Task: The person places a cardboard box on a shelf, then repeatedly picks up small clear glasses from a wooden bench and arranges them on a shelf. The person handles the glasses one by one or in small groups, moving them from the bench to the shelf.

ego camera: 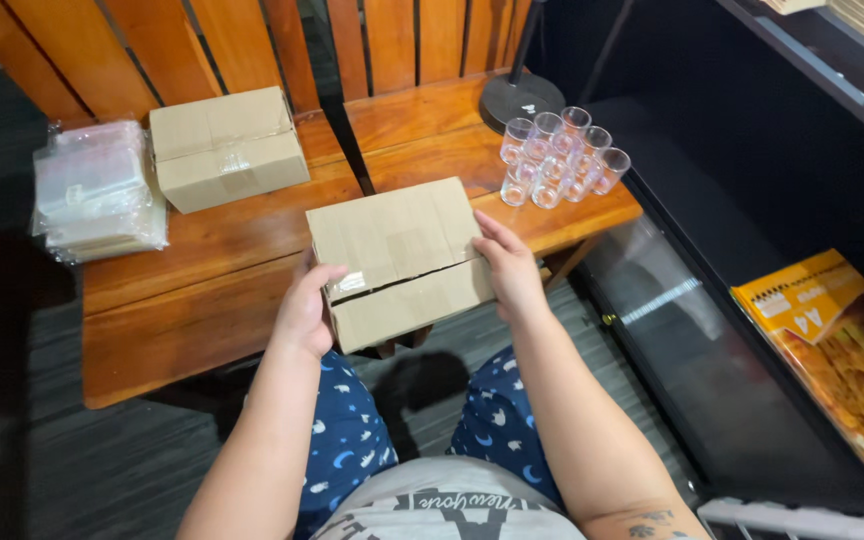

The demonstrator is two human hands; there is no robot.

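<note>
Hidden: the underside of the cardboard box [402, 262] and the fingers curled beneath it cannot be seen; the far ends of both wooden benches [202, 300] run out of the top of the view.
Hard to make out: the stack of clear plastic bags [97, 190] – its contents are too glossy to tell.
Box: held in the air above the gap between the benches and the person's knees, flaps closed, a taped seam running along its near side.
Left hand [304, 310]: clasped on the box's left end, thumb on top near the seam.
Right hand [507, 268]: gripping the box's right end, fingers spread along the top edge.
Around: a second closed cardboard box [227, 147] sits on the left bench, just beside the bags; a cluster of small clear glasses [557, 158] stands on the right bench, near a round black stand base [522, 98].
Right side: a dark shelf unit with an orange paper package [832, 350] – partly cut off by the frame's edge.
</note>
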